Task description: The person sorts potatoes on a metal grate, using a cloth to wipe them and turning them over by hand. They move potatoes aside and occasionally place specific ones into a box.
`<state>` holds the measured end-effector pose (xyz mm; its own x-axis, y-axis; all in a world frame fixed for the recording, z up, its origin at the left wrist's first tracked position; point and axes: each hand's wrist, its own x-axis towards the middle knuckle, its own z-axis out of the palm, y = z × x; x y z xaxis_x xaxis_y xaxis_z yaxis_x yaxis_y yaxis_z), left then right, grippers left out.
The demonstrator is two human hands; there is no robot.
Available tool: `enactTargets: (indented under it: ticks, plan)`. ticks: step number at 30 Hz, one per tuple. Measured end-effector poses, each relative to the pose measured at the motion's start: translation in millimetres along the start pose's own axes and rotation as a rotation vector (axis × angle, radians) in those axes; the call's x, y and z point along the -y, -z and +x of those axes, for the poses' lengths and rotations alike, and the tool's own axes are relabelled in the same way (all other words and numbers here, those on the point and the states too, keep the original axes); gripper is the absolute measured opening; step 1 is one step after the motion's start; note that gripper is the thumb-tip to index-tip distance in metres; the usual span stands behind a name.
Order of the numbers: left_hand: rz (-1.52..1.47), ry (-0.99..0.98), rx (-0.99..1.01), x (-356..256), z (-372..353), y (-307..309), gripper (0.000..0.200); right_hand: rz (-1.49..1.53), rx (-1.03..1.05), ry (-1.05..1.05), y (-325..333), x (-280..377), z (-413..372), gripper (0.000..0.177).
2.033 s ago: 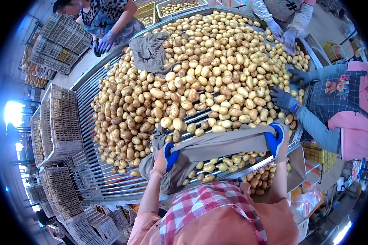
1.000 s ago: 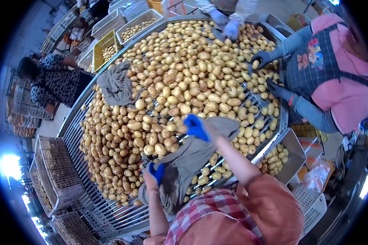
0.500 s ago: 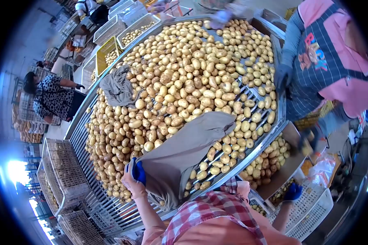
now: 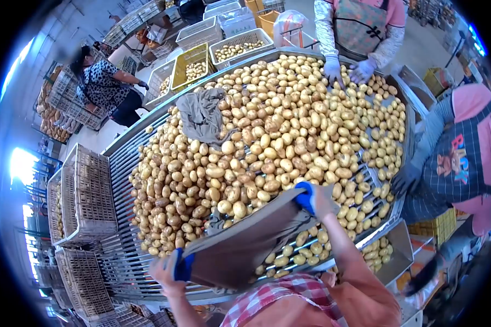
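Grey cloth stretched taut between both gloved hands, over the near edge of the roller table. Left hand is clenched on the cloth's lower corner by the table rim; right hand is clenched on its upper corner, out over the potatoes. Cloth slopes up from left to right, covering some potatoes; a second crumpled cloth lies on the pile at the far side, well apart.
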<state>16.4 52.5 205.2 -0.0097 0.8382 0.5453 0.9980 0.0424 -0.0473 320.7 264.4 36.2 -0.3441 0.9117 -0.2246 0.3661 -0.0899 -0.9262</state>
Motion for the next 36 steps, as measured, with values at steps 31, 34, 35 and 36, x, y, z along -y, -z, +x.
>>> enactTargets:
  ticks: [31, 34, 35, 36]
  plan:
    - [-0.278, -0.023, 0.82, -79.5, 237.3, -358.3, 0.039, -0.159, 0.262, 0.124, 48.1, -9.8, 285.4, 0.046]
    - [-0.463, 0.089, 1.02, -70.6, 208.1, -310.5, 0.046, 0.057, 0.313, 0.168, 24.0, -0.6, 193.2, 0.046]
    - [-0.482, 0.025, 0.965, -64.1, 186.9, -301.5, 0.05, 0.543, 0.301, -0.115, 14.8, 7.5, 159.6, 0.047]
    - [-0.507, -0.039, 0.907, -57.3, 163.2, -294.1, 0.054, 1.043, 0.162, -0.38, 5.4, 15.3, 126.2, 0.048]
